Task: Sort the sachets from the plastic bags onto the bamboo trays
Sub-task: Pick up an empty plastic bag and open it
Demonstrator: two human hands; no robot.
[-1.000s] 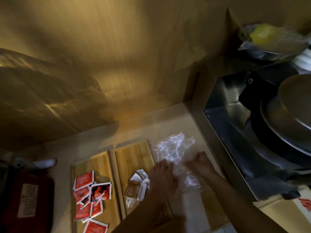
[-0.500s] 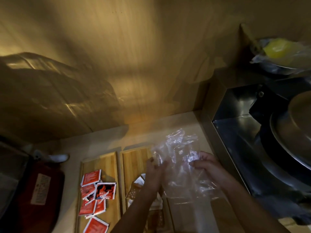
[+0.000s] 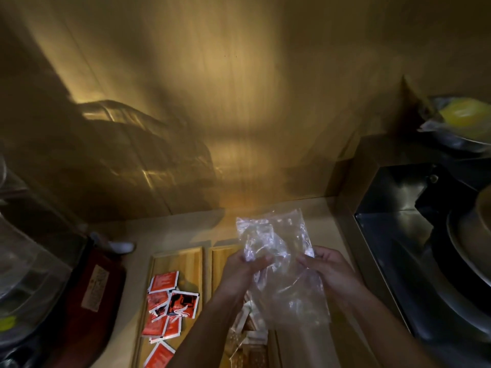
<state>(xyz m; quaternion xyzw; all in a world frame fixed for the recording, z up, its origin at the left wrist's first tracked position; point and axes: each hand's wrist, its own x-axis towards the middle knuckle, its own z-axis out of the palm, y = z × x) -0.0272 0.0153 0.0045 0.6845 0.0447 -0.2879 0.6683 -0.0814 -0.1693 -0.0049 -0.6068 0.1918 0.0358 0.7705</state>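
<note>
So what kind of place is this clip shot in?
Most likely a home kitchen counter. A steel stove with a lidded pan sits on the right, wood-look panelling backs the counter, and two bamboo trays of sachets lie below the hands holding a plastic bag.

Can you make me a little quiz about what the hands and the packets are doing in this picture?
1. True or false: the clear plastic bag is lying flat on the counter.
2. What colour are the sachets on the left bamboo tray?
A. blue B. red C. green
3. Fill in the gap: the bag is held by ____ hands.

Key
1. False: the left hand and the right hand hold it up above the trays.
2. B: the red sachets lie in a loose pile there.
3. Both: each hand has a grip on one side of the bag.
</note>
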